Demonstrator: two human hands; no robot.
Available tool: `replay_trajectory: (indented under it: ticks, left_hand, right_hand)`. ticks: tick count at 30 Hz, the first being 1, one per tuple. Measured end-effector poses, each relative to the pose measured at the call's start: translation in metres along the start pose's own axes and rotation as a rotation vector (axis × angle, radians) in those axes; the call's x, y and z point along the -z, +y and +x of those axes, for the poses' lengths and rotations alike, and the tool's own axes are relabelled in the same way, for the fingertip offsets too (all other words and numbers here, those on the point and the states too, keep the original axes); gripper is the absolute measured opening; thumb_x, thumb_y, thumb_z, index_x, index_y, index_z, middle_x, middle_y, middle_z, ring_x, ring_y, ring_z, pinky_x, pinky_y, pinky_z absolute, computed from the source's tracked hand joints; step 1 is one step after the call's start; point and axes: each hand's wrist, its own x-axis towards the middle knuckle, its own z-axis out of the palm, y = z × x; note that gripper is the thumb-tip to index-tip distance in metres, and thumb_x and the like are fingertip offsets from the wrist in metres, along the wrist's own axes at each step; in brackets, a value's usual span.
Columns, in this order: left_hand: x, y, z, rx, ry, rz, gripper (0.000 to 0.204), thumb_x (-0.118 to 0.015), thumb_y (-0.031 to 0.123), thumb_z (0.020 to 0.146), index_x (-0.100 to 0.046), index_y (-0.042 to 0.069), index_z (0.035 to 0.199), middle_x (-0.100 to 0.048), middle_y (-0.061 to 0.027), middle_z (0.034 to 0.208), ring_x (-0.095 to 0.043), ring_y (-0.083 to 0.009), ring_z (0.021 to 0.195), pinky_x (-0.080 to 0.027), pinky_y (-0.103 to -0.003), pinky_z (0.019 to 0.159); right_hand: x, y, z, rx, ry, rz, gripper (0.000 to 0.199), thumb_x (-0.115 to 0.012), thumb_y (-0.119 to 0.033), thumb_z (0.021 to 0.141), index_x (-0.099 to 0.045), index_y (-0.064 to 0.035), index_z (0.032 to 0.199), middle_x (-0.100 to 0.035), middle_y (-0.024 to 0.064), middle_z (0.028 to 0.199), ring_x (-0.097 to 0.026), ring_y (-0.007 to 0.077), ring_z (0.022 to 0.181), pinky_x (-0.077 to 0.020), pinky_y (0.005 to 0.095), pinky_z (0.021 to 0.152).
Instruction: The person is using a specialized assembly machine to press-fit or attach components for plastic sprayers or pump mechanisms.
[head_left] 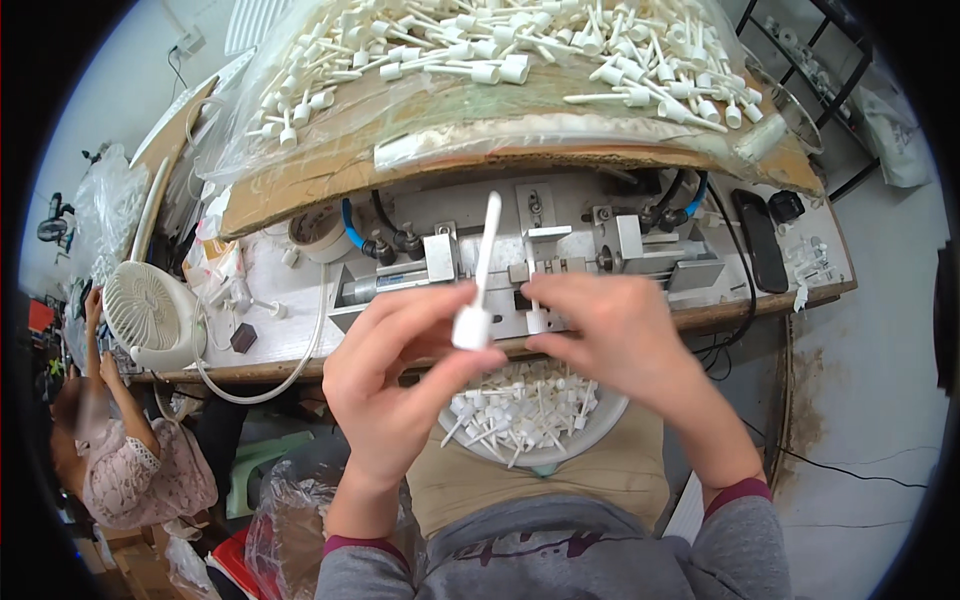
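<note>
Lettering seen in one place only: a line of dark maroon script [575, 546] on the front of the grey sweatshirt [640, 572], low in the view. Large, slanted strokes, heavier toward the right; smaller, fainter marks toward the left. Word not legible as a whole (the cloth curves away and the strokes run together). Nothing else in view carries text, numbers or signs clear enough to read.

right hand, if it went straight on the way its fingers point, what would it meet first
Likely the white piece right at the right hand's fingertips, perhaps touching them; depth is unclear. Past that, maybe the similar piece in the left hand.
</note>
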Motion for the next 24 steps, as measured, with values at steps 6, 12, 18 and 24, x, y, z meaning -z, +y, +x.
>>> replay_trajectory:
  ticks: [6, 12, 18, 24]
  left_hand:
    - [-0.016, -0.020, -0.011, -0.175, -0.092, 0.453, 0.034, -0.083, -0.003, 0.071, -0.073, -0.002, 0.103, -0.063, -0.0143, 0.127, -0.070, -0.0158, 0.089, -0.061, -0.025, 0.068]
    - [-0.044, -0.046, -0.011, -0.301, -0.193, 0.781, 0.030, -0.082, 0.011, 0.074, -0.072, 0.005, 0.101, -0.069, -0.0120, 0.125, -0.069, -0.0196, 0.065, -0.054, -0.029, 0.060]
    - [-0.048, -0.052, -0.003, -0.323, -0.250, 0.995, 0.029, -0.081, 0.016, 0.074, -0.071, 0.007, 0.100, -0.069, -0.0112, 0.125, -0.065, -0.0212, 0.058, -0.051, -0.030, 0.056]
    - [-0.040, -0.053, 0.002, -0.273, -0.276, 0.905, 0.028, -0.081, 0.020, 0.075, -0.071, 0.008, 0.099, -0.069, -0.0087, 0.125, -0.065, -0.0234, 0.057, -0.052, -0.031, 0.057]
  right_hand:
    - [0.093, 0.061, 0.067, -0.107, 0.495, -0.266, 0.029, -0.080, -0.017, 0.076, -0.074, -0.0057, 0.103, -0.074, 0.0026, 0.090, -0.055, 0.0080, 0.059, -0.0436, 0.0257, 0.055]
    - [0.130, 0.126, 0.138, -0.418, -0.077, -0.230, 0.045, -0.081, -0.018, 0.064, -0.066, 0.0001, 0.103, -0.070, 0.0147, 0.094, -0.066, 0.0267, 0.086, -0.0530, 0.0383, 0.074]
    - [0.088, 0.114, 0.176, -0.219, -0.256, -0.430, 0.033, -0.075, -0.012, 0.064, -0.061, 0.0017, 0.091, -0.065, 0.0166, 0.085, -0.063, 0.0306, 0.081, -0.0513, 0.0384, 0.072]
    - [0.095, 0.072, 0.184, -0.175, -0.093, -0.333, 0.016, -0.073, -0.011, 0.078, -0.066, 0.0002, 0.086, -0.065, 0.0105, 0.078, -0.064, 0.0180, 0.072, -0.0507, 0.0298, 0.065]
